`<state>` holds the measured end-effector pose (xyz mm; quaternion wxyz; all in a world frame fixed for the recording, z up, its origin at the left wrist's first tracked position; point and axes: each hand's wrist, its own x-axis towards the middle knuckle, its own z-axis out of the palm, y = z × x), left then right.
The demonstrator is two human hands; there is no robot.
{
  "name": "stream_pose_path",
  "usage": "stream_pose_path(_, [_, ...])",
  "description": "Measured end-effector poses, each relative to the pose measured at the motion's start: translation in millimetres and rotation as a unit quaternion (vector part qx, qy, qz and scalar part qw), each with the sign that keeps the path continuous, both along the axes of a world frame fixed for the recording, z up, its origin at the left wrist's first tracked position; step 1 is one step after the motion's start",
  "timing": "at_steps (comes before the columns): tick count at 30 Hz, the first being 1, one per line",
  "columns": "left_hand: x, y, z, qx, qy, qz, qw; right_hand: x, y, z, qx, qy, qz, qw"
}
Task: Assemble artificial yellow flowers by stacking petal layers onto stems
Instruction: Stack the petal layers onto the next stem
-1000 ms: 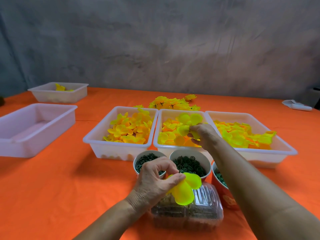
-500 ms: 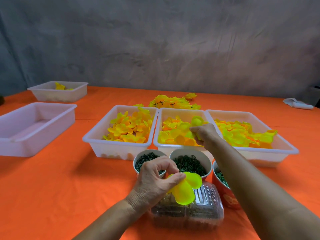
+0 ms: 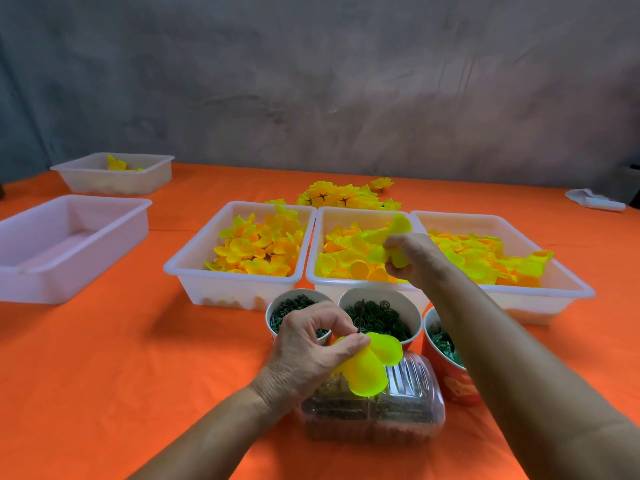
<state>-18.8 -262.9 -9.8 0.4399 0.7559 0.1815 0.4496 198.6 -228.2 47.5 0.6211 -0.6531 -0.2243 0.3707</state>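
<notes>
A grey wall stands behind a table (image 3: 104, 375) draped in orange cloth; three white trays sit side by side, and the middle tray (image 3: 360, 284) holds loose yellow petal layers; the right hand (image 3: 410, 256) reaches over it, its grip pinched on a petal layer (image 3: 391, 237) lifted just above the heap; the left hand (image 3: 311, 344), nearer the camera, pinches a thin dark stem (image 3: 361, 318) carrying a bright yellow petal piece (image 3: 369, 368), held above a clear plastic box (image 3: 374, 417); three cups of dark green parts stand between box and trays; finished flowers (image 3: 343, 197) lie behind the trays.
</notes>
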Motion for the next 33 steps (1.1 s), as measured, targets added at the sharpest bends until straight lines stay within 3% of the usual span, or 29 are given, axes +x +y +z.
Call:
stream_pose_path(5, [0,-3,1,-0.020,0.000,0.008,1.000,-17,-31,9,0.034,-0.019,0.074,0.996])
stream_pose_path(15, [-2,-5,2,0.003,0.005,0.025,1.000,-38,-80,24,0.080,0.061,0.142,0.985])
stream_pose_path(21, [-5,-7,5,-0.007,0.016,0.029,0.999,-40,-100,32,0.067,0.002,0.229,0.971])
stream_pose_path(33, [-18,-5,20,-0.062,0.052,0.029,0.996,-49,-103,39,0.049,-0.017,0.226,0.973])
